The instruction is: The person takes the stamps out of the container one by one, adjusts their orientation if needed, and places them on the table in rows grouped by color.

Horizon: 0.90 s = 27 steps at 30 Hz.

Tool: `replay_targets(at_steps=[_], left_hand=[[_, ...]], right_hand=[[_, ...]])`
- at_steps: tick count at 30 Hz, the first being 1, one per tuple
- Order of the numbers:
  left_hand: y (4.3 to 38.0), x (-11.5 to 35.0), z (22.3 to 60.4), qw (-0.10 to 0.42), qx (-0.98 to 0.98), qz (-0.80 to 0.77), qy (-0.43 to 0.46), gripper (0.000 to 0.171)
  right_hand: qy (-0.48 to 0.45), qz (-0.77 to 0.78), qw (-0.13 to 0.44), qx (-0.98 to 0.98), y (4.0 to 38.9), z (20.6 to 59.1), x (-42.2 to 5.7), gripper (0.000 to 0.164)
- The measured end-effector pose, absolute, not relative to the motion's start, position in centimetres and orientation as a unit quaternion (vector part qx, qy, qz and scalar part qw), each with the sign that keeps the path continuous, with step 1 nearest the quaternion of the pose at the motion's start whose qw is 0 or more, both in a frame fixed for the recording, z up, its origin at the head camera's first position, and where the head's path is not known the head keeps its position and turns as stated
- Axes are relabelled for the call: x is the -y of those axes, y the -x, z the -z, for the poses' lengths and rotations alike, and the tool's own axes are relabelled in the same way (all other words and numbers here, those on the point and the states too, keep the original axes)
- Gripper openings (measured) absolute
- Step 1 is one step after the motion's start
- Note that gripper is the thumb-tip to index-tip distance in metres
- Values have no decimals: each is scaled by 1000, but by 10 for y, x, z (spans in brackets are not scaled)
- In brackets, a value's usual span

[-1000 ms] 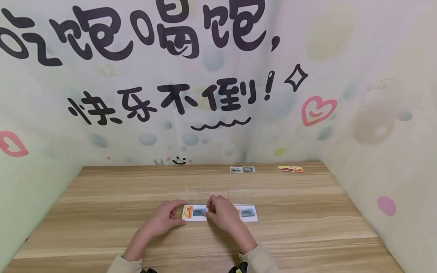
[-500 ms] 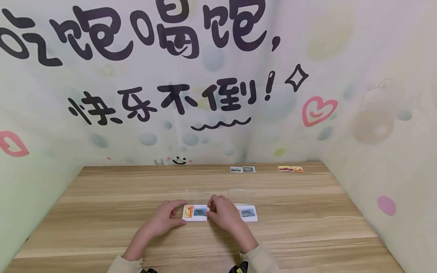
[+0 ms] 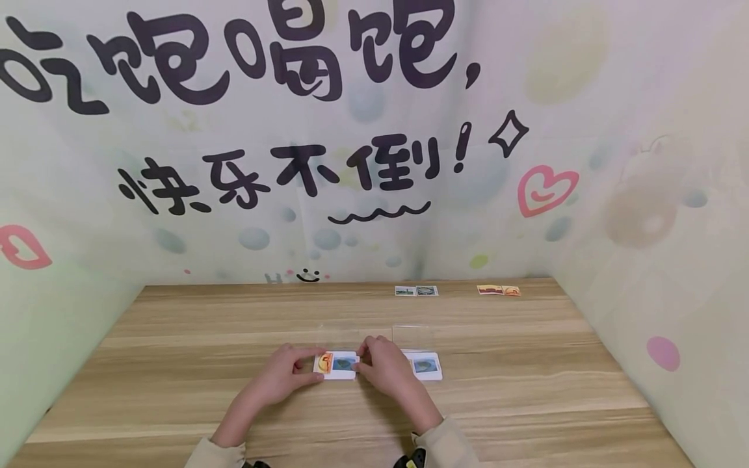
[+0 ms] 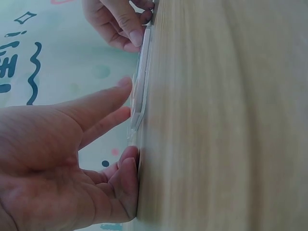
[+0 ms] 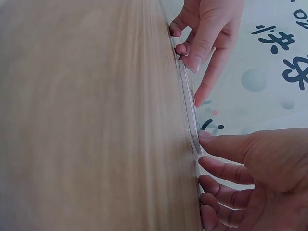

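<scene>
Head view: I watch two bare hands at work on a flat white case [image 3: 339,375], which lies on the table [image 3: 175,351] between the fingers. The left hand [image 3: 281,374] spans its left end, thumb and index finger nearly straight and touching, their tips at the near and far borders beside the orange stamp [image 3: 324,364]; its other fingers fold under. The right hand [image 3: 383,365] pinches the right end by thumb and fingertips, beside the blue stamp [image 3: 344,362]. I cannot tell whether those tips hold the case alone or a thin sheet with it. Just beyond the fingers lies a clear panel [image 3: 338,336]; a second white case [image 3: 430,376] sits partly behind the right hand.

Wrist views: the case runs low and level between the two thumbs. I judge the step to be a fine adjustment. To do it well, I would press evenly with the left thumb and index, keep them off the stamp faces, and let the right pinch stay low and level, moving in small amounts. Lifting or squeezing could bend an edge or skew a stamp.
</scene>
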<state>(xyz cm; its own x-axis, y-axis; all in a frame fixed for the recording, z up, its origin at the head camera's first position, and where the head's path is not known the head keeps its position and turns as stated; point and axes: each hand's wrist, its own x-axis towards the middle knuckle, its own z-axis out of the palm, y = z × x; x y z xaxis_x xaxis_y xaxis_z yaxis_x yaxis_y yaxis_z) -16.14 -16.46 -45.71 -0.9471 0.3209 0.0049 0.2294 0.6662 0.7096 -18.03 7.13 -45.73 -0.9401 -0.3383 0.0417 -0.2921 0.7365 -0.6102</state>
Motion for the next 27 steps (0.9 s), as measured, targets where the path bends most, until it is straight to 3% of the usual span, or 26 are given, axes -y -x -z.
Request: replay_targets(at_steps=[27], left_hand=[[160,161,456,69,-910,-395,-106,56]], right_hand=[[165,365,24,-916,183,458,-76,14]])
